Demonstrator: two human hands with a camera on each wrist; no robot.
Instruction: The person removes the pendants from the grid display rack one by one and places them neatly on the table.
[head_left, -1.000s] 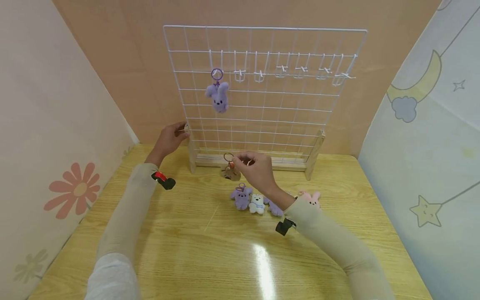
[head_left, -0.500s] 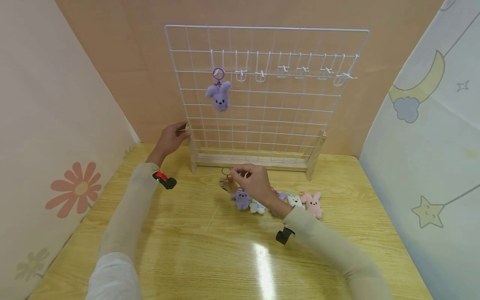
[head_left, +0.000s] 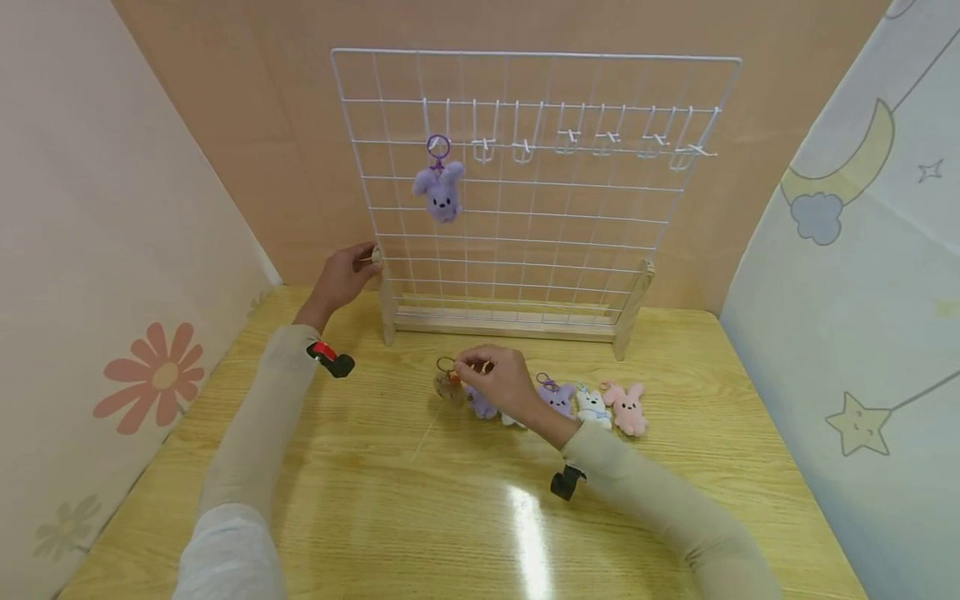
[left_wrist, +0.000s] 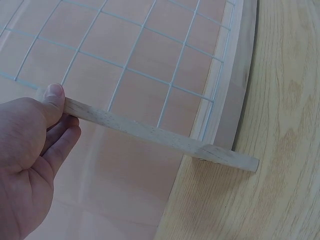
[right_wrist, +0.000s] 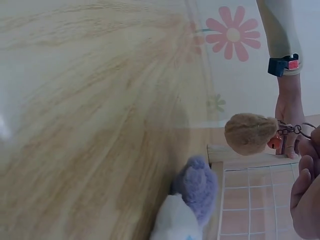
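My left hand (head_left: 343, 279) grips the top of the wooden side post (left_wrist: 150, 132) at the left end of a white wire grid rack (head_left: 525, 212). With thumb and fingers, my right hand (head_left: 498, 379) pinches the metal ring and chain of a brown plush keychain (right_wrist: 248, 134). A small orange bell (right_wrist: 274, 142) is on its chain. The brown plush hangs just above the table, left of a purple plush keychain (head_left: 480, 402) partly hidden by my hand. A white plush (right_wrist: 175, 220) beside that is mostly covered in the head view.
Another purple plush keychain (head_left: 444, 200) hangs from the leftmost hook; more white hooks (head_left: 525, 150) line the grid. Right of my right hand lie a purple plush (head_left: 557, 402), a white plush (head_left: 592, 408) and a pink plush (head_left: 628, 408) on the wooden table (head_left: 375, 517).
My right hand has come down and nearer with the brown keychain, from before the rack's base to beside the row of plush keychains. My left hand has stayed on the post.
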